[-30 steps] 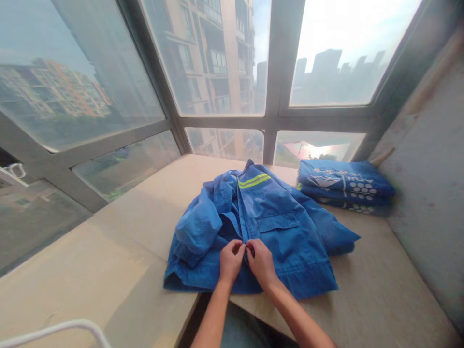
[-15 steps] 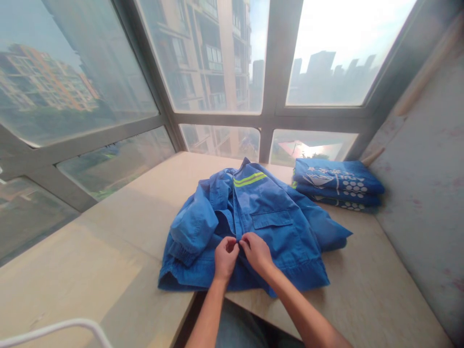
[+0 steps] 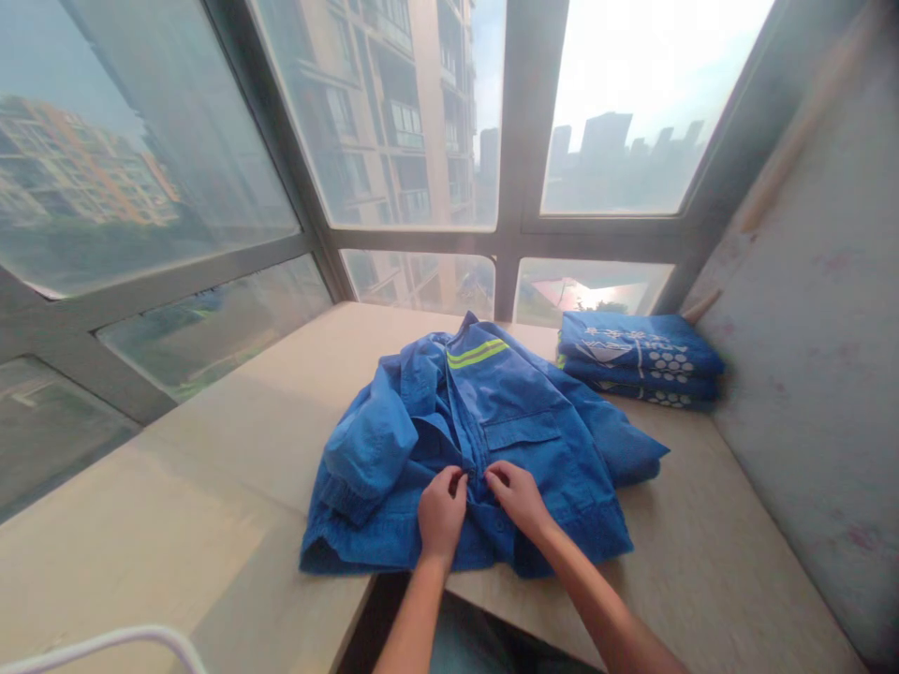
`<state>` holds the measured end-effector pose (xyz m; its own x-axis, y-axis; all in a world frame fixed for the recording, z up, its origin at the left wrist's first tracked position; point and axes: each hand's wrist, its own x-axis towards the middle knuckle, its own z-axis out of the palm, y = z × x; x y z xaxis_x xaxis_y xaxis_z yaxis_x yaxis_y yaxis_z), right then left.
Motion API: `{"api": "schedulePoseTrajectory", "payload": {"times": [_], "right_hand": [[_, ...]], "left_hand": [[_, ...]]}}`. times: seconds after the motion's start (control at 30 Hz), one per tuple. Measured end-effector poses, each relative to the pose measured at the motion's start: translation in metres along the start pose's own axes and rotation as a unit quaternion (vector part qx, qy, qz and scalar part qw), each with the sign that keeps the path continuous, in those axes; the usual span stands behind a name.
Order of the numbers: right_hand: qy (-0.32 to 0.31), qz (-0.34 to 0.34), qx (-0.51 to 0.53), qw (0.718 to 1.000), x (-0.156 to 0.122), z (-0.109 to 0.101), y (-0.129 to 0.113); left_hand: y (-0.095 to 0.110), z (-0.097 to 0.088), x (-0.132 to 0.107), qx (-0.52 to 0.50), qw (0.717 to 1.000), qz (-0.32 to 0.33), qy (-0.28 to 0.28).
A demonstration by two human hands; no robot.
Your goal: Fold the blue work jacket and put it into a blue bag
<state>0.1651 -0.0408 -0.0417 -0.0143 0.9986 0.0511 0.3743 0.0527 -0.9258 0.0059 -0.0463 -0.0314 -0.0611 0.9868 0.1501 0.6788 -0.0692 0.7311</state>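
A blue work jacket point(image 3: 523, 393) with a yellow-green and grey reflective stripe lies spread on the pale tabletop, its front towards me and its left-hand sleeve bunched. My left hand point(image 3: 444, 510) pinches one edge of the jacket's front opening, low down near the hem. Just to the right, my right hand point(image 3: 518, 496) grips the other front edge between thumb and fingers. A small gap of cloth shows between the two hands. Fine details at the fingertips are too small to make out.
Folded blue garments with white printing point(image 3: 639, 356) are stacked at the back right, near the patterned wall point(image 3: 807, 328). Window frames point(image 3: 520, 168) border the tabletop point(image 3: 231, 440). A white cable or tube point(image 3: 126, 637) curves in at the lower left.
My hands have moved apart a little, the right one shifting rightwards with its edge of the jacket. The whole view has shifted slightly.
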Motion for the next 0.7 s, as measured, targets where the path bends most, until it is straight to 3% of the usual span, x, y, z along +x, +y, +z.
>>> {"api": "schedulePoseTrajectory", "payload": {"times": [0.13, 0.3, 0.4, 0.5, 0.6, 0.7], "right_hand": [[0.016, -0.051, -0.08, 0.995, -0.008, -0.006, 0.003], [0.013, -0.105, -0.148, 0.983, -0.022, -0.007, 0.009], [-0.008, -0.108, -0.172, 0.979, -0.033, -0.018, 0.012], [-0.05, -0.079, -0.215, 0.972, -0.038, -0.032, 0.008], [-0.062, -0.044, -0.274, 0.959, -0.029, -0.036, -0.012], [-0.037, -0.08, -0.264, 0.96, -0.006, -0.02, -0.044]], "left_hand": [[0.015, -0.001, 0.002, 0.11, 0.994, 0.003, -0.014], [0.026, -0.013, -0.011, 0.254, 0.964, 0.022, -0.082], [0.019, -0.033, -0.029, 0.246, 0.962, 0.024, -0.113], [0.008, -0.056, -0.037, 0.163, 0.971, 0.036, -0.169], [0.004, -0.069, -0.021, 0.142, 0.974, 0.029, -0.173], [0.008, -0.066, 0.01, 0.204, 0.97, 0.039, -0.126]]}}
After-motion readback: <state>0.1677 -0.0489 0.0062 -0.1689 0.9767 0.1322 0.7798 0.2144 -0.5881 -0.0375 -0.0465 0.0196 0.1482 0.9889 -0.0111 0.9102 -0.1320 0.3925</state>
